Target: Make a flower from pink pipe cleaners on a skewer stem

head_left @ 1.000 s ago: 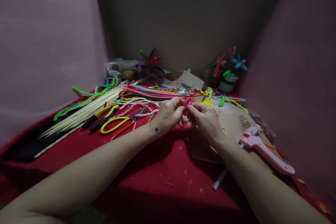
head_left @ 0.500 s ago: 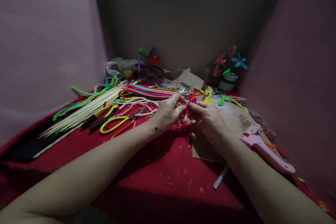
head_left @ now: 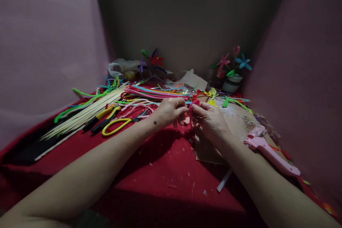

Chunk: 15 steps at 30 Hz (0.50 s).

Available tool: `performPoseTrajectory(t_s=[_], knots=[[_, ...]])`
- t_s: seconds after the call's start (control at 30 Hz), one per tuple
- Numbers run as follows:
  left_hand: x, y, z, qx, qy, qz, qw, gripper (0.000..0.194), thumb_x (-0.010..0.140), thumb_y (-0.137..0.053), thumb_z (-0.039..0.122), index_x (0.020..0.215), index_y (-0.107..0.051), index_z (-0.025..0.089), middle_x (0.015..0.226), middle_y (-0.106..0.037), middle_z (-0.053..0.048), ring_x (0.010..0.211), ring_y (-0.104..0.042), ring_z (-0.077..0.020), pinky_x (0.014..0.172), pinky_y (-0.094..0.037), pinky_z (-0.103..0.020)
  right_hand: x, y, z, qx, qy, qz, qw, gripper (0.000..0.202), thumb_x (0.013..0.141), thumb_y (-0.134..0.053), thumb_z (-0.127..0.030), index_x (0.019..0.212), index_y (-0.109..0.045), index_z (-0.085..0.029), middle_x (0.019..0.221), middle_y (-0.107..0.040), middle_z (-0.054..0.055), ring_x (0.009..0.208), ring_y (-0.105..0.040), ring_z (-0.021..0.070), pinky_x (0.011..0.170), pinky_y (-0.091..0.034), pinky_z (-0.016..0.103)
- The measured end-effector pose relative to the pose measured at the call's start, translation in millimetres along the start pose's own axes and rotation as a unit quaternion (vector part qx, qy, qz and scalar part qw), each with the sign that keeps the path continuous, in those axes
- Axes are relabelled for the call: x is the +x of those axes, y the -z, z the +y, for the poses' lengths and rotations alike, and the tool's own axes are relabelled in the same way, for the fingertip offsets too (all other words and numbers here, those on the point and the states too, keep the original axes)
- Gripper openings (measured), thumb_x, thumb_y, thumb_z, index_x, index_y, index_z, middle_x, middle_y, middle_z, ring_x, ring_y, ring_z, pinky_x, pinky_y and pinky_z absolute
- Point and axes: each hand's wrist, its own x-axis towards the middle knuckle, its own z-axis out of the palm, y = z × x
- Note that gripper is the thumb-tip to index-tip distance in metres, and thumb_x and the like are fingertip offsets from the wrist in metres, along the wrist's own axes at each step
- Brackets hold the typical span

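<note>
A bent pink-red pipe cleaner [head_left: 190,114] stands between my two hands, above the middle of the table, its upper part curved in a loop. My right hand [head_left: 212,119] pinches it between thumb and fingertips. On the other side, my left hand [head_left: 172,111] is closed, its fingertips at the loop's left edge; the exact contact is small and partly hidden. Just beyond the hands lies a bundle of coloured pipe cleaners [head_left: 157,93]. Under my right hand is a piece of brown cardboard [head_left: 207,149].
Left lie thin wooden sticks [head_left: 88,112], black-and-yellow pliers [head_left: 105,120] and yellow-handled scissors [head_left: 116,127]. A pink glue gun [head_left: 272,151] rests right, near a clear glue stick [head_left: 224,181]. Pipe-cleaner flowers [head_left: 156,60] and a potted group [head_left: 232,83] stand at the back.
The pipe cleaner's lower part, which curved left beneath my hands, now hangs nearly straight down by my right fingers. My left hand has shifted slightly left.
</note>
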Motion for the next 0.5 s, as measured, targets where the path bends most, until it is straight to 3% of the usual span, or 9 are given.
performPoseTrajectory(t_s=[0.13,0.33,0.5], knots=[[0.7,-5.5,-2.7,-0.081,0.027,0.012,0.996,0.006,0.077,-0.053,0.014,0.075,-0.047,0.014,0.057,-0.058,0.001,0.045,-0.060,-0.0126,0.035,-0.046,-0.020,1.9,1.2,2.7,0.013,-0.008,0.020,1.000,0.022,0.061,-0.070,-0.031,0.064,-0.055,-0.015,0.050,-0.052,-0.004,0.039,-0.042,0.0067,0.039,-0.029,0.021],[-2.6,-20.3,-7.1,-0.177,0.041,0.008,0.983,0.024,0.072,-0.058,0.011,0.086,-0.040,0.016,0.053,-0.057,0.004,0.044,-0.059,-0.0135,0.037,-0.047,-0.022,1.0,-1.7,5.6,0.030,-0.013,0.031,0.999,0.022,0.058,-0.071,-0.031,0.065,-0.056,-0.015,0.051,-0.052,-0.005,0.038,-0.038,0.0057,0.038,-0.025,0.021],[-5.1,-20.4,-2.7,-0.170,0.022,-0.011,0.985,0.035,0.070,-0.054,0.005,0.099,-0.039,0.017,0.050,-0.056,0.006,0.036,-0.054,-0.0115,0.032,-0.042,-0.019,1.3,-2.6,6.9,0.050,0.007,0.035,0.998,0.020,0.059,-0.071,-0.027,0.060,-0.055,-0.014,0.047,-0.048,-0.005,0.037,-0.035,0.0043,0.038,-0.021,0.021]])
